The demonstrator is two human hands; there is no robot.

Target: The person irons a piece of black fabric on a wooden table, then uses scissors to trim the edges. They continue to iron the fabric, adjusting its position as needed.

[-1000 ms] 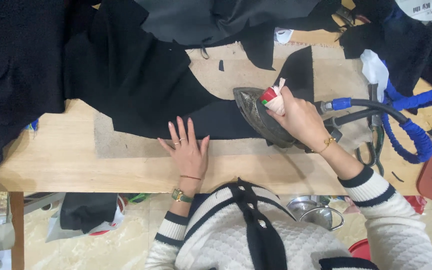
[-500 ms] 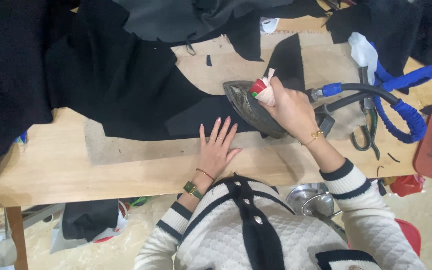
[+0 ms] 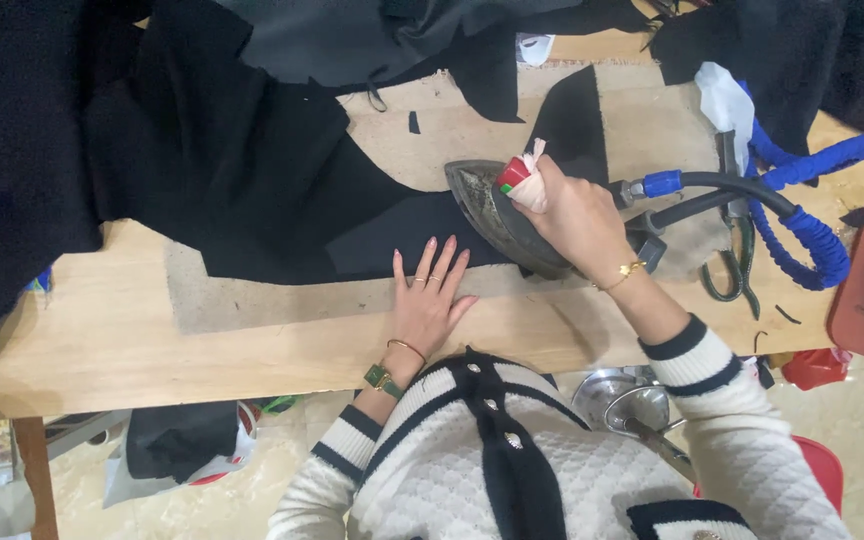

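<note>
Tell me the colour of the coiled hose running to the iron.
Blue; the coiled hose shows clearly in the head view.

The person's left hand (image 3: 429, 295) lies flat, palm down, fingers straight, slightly spread and pointing away from the body, with the forearm angled back toward the torso. The right hand (image 3: 570, 215) is curled into a tight grasp, knuckles up, its arm reaching forward and inward from the right.

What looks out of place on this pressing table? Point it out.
Mostly clutter: small black fabric scraps lie loose on the beige pad, and scissors lie under the iron's blue hose. The black cloth under the left hand lies flat.
</note>
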